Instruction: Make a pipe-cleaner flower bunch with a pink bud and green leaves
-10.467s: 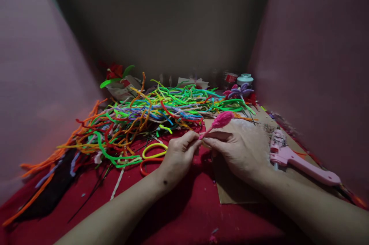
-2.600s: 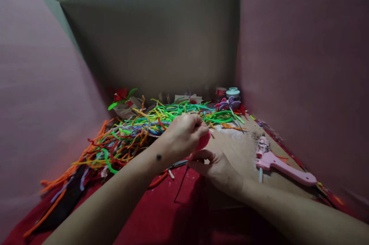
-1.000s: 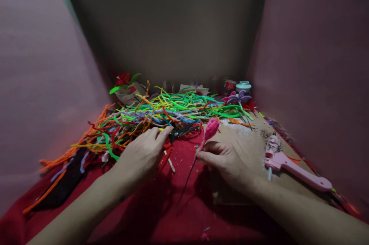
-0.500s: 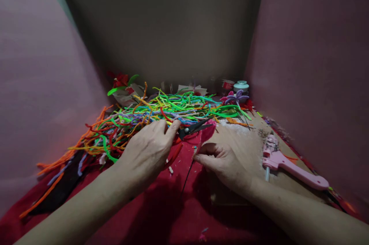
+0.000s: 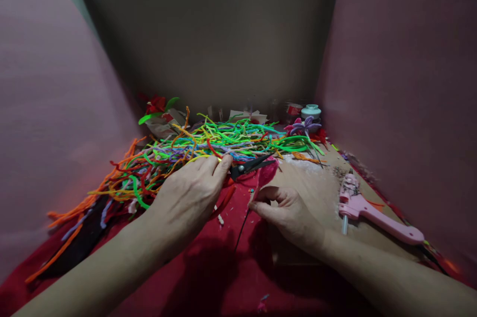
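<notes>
A heap of pipe cleaners is spread on the red table. Just beside it, black scissors are grasped by the left hand; a light, bendable pink bud is pinched at its wire stem by the right hand.
</notes>
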